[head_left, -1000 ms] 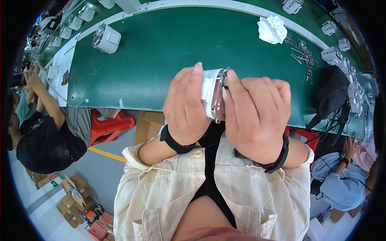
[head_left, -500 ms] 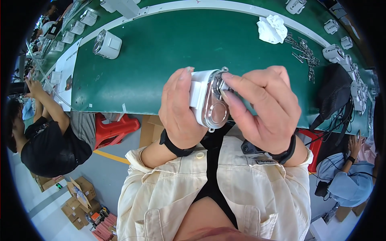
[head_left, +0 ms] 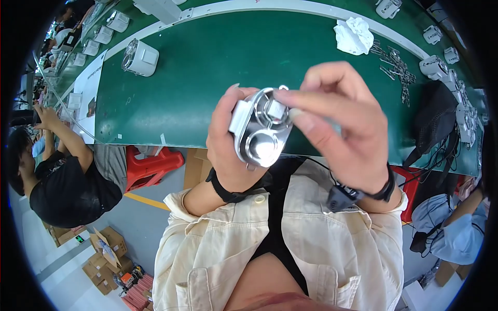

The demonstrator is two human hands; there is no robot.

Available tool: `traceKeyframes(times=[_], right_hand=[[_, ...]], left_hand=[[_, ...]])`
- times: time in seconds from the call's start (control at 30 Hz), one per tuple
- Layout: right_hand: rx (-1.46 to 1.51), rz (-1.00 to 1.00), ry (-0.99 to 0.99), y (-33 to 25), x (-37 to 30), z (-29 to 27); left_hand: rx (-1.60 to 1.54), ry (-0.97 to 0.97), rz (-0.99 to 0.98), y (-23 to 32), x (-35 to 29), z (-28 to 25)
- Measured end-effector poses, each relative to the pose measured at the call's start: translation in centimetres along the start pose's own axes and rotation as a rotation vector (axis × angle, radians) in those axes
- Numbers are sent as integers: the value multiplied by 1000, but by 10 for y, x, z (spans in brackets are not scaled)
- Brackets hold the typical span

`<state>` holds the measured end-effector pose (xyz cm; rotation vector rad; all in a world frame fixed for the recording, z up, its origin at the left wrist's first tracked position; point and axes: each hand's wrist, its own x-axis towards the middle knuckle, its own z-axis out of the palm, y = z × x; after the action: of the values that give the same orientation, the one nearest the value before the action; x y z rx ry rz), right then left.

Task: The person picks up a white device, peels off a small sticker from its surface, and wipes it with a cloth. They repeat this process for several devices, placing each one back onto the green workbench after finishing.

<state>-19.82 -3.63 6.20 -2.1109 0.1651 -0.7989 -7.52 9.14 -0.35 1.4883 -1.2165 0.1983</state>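
Note:
A white device (head_left: pixel 239 122) with a shiny silver face is in my left hand (head_left: pixel 224 142), whose fingers wrap its far-left side and underside. Its face is tilted up towards me, with a round mirror-like disc (head_left: pixel 261 147) on the nearer half. On the farther half, a small squarish knob (head_left: pixel 276 109) stands inside a round clear rim. My right hand (head_left: pixel 345 122) has its index finger and thumb at this knob, closed in a loose pinch, the index tip on its upper edge. Contact of the thumb is hard to make out.
A similar white device (head_left: pixel 141 58) stands at the left of the green table (head_left: pixel 207 57). Crumpled white tissue (head_left: pixel 354 36), metal clips (head_left: pixel 398 70) and a black bag (head_left: pixel 433 109) lie to the right. More devices line the far rail (head_left: pixel 223 10). Co-workers sit on both sides.
The device has turned, so its silver face now points up more. My right fingers have shifted on the knob, showing more of it.

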Motion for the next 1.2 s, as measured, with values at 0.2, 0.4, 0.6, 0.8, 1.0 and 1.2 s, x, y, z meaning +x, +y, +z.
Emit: traceKeyframes(times=[0.2, 0.4, 0.6, 0.8, 1.0, 1.2], right_hand=[[705, 199, 3, 15, 0, 23], [1204, 465, -126, 7, 0, 30], [1105, 453, -104, 5, 1, 31], [1200, 525, -123, 6, 4, 35], [1249, 469, -134, 6, 1, 33], [1180, 375, -149, 12, -3, 36]], left_hand=[[-217, -92, -59, 1, -3, 0], [75, 36, -14, 3, -6, 5], [61, 79, 66, -6, -10, 6], [17, -29, 27, -11, -12, 0], [6, -14, 51, -11, -16, -1], [-2, 13, 47, -8, -18, 1]])
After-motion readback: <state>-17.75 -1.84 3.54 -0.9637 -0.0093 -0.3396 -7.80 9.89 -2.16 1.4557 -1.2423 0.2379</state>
